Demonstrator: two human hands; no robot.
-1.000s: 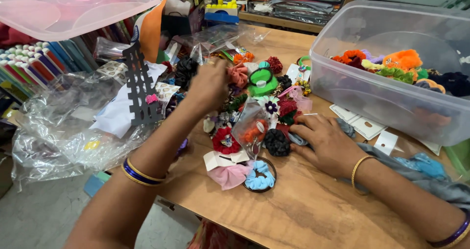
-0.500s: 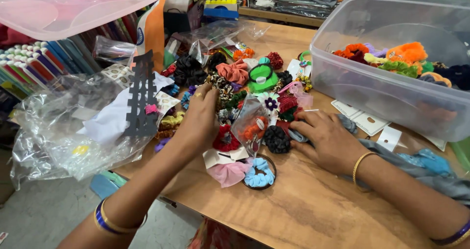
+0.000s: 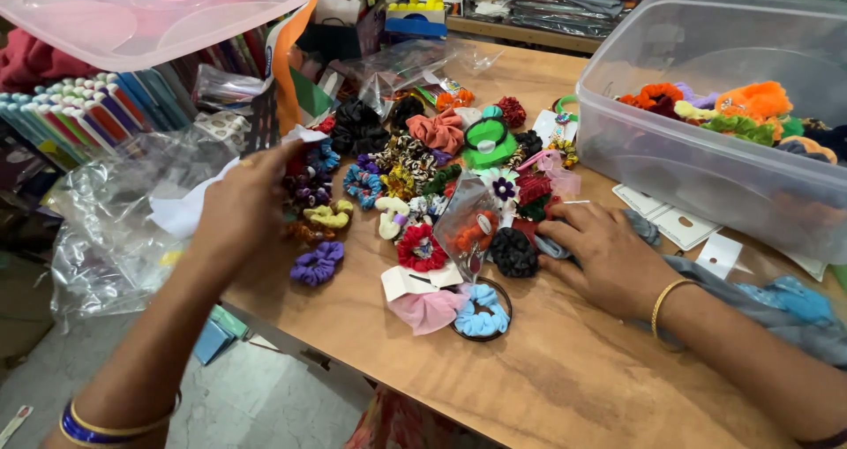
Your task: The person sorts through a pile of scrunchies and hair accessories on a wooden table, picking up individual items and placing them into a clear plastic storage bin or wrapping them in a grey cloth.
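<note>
A heap of hair scrunchies [image 3: 423, 175] in several colours covers the wooden table [image 3: 547, 387]. My left hand [image 3: 243, 211] lies at the heap's left edge on a white sheet of paper [image 3: 176, 213], fingers curled by a purple scrunchie [image 3: 316, 264] and a yellow one [image 3: 328, 215]. Whether it grips the paper is hidden. My right hand [image 3: 609, 259] rests palm down on the table, fingertips touching a grey scrunchie [image 3: 551, 246] beside a black one [image 3: 513, 251]. A light blue scrunchie [image 3: 481, 312] and a pink one [image 3: 428, 310] lie nearest me.
A clear plastic tub [image 3: 706, 175] with more scrunchies stands at the right. A pink-tinted lid [image 3: 132, 17] hangs over the top left, above coloured pens [image 3: 79, 114]. Crumpled plastic bags [image 3: 110, 246] spill off the table's left edge. White cards [image 3: 684, 227] and a blue-grey cloth [image 3: 790, 301] lie by my right arm.
My left hand has come down from above the heap and moved left to the white paper at the table's edge. My right hand has stayed in place.
</note>
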